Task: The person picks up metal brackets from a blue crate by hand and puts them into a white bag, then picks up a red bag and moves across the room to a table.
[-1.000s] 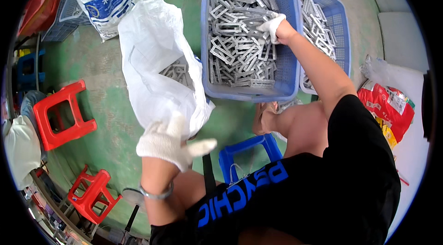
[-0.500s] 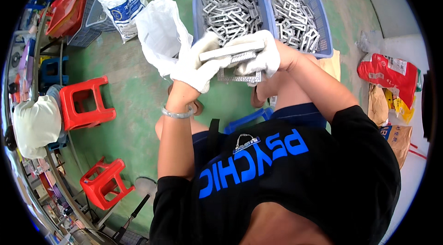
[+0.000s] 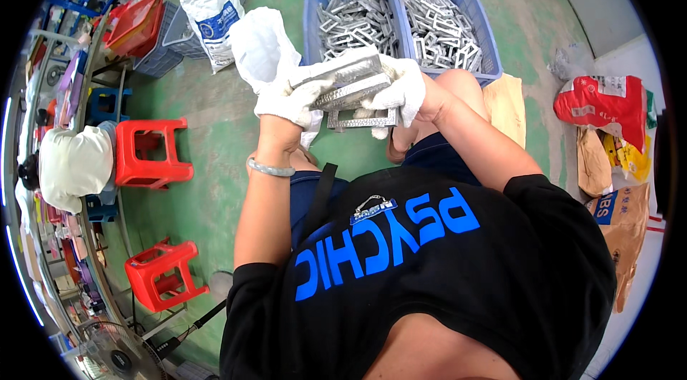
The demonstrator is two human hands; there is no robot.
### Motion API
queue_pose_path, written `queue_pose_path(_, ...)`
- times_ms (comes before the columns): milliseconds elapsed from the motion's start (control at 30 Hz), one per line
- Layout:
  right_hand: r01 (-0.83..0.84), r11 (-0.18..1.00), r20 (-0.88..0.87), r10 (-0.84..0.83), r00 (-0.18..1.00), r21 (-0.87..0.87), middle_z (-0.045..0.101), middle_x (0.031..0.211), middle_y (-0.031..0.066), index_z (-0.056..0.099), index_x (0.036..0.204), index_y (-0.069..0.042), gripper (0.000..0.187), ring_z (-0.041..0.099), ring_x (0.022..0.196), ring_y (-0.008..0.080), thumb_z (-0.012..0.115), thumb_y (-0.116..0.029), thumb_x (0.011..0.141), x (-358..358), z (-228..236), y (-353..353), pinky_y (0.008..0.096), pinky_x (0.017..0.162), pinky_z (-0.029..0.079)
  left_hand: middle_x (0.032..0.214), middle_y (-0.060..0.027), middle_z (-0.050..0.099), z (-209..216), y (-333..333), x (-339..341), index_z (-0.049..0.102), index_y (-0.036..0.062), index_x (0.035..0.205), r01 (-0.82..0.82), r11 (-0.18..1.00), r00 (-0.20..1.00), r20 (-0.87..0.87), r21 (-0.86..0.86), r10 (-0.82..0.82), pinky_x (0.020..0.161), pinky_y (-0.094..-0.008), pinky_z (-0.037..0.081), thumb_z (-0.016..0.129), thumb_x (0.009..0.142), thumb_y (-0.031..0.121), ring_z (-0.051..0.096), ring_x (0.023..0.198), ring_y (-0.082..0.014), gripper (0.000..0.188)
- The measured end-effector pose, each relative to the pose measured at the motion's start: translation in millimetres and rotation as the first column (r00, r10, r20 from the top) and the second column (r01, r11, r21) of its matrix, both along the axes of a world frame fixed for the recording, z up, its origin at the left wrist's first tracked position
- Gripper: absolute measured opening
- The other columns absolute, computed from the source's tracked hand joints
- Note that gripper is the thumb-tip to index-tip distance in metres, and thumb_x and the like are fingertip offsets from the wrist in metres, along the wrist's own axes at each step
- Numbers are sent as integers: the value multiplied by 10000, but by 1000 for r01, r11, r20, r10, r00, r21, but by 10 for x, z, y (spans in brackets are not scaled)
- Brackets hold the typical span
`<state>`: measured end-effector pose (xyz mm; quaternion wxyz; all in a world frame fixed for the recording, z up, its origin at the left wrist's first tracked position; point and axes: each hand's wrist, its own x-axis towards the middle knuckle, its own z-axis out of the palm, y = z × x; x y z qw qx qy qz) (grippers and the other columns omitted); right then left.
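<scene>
Both my hands wear white knitted gloves and are closed around a small bundle of grey metal rectangular frames (image 3: pixel 352 93). My left hand (image 3: pixel 285 99) grips the bundle's left end, and my right hand (image 3: pixel 405 88) wraps its right end. The frames overlap at different tilts, with one hanging lowest and its rectangular opening showing. Some fingers are hidden behind the metal. Just beyond the hands stand a left blue plastic crate (image 3: pixel 310 21) and a right blue plastic crate (image 3: pixel 488 51), side by side, holding many similar frames. An open white bag (image 3: pixel 259 47) stands beyond my left hand.
Two red stools, one farther (image 3: pixel 154 154) and one nearer (image 3: pixel 163 276), stand on the green floor at left, beside a cluttered shelf. A printed white sack (image 3: pixel 215 18) stands far left. At right lie a red sack (image 3: pixel 605 111) and brown paper bags (image 3: pixel 621 237).
The held frames have tilted and fanned apart, so more of their faces show. Both hands still grip them. The whole view has shifted slightly.
</scene>
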<state>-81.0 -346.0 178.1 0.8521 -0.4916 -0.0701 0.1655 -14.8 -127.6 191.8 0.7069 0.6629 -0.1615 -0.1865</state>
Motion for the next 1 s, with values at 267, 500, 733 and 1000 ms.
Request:
queue_pose_path(267, 51, 989, -83, -39, 996, 141, 576, 1163, 205, 390, 1350, 19, 689, 627, 948, 251, 651, 46, 713, -230, -67, -71, 331, 749, 553, 851, -122, 636, -254, 228, 329, 585, -13, 1014, -327, 910, 736, -673, -255, 76, 706, -409, 537, 524, 914, 219, 614, 748, -263, 260)
queue_pose_path(500, 123, 979, -82, -111, 990, 164, 572, 1169, 216, 408, 1336, 29, 675, 611, 996, 263, 652, 28, 706, -204, -192, -194, 334, 784, 542, 712, -71, 599, -655, 445, 635, 591, 8, 868, -360, 797, 633, -755, -485, -173, 627, -362, 529, 514, 914, 243, 560, 618, -222, 251)
queue_pose_path(733, 158, 973, -89, -144, 986, 170, 581, 1126, 218, 421, 1316, 33, 569, 632, 903, 270, 613, -11, 782, -124, -129, -266, 355, 729, 560, 686, -58, 617, -659, 394, 1016, 591, 36, 802, -571, 732, 580, -814, -371, 40, 639, -420, 554, 514, 898, 233, 594, 581, -226, 231)
queue_pose_path(1000, 168, 947, -98, -146, 984, 273, 568, 1149, 243, 401, 1315, 57, 553, 642, 895, 301, 590, -15, 800, -1, -174, -328, 364, 731, 554, 1237, -207, 467, -792, 341, 1674, 363, -35, 1267, -473, 840, 572, -818, -267, 62, 947, -578, 422, 579, 869, 424, 488, 1113, -418, 645)
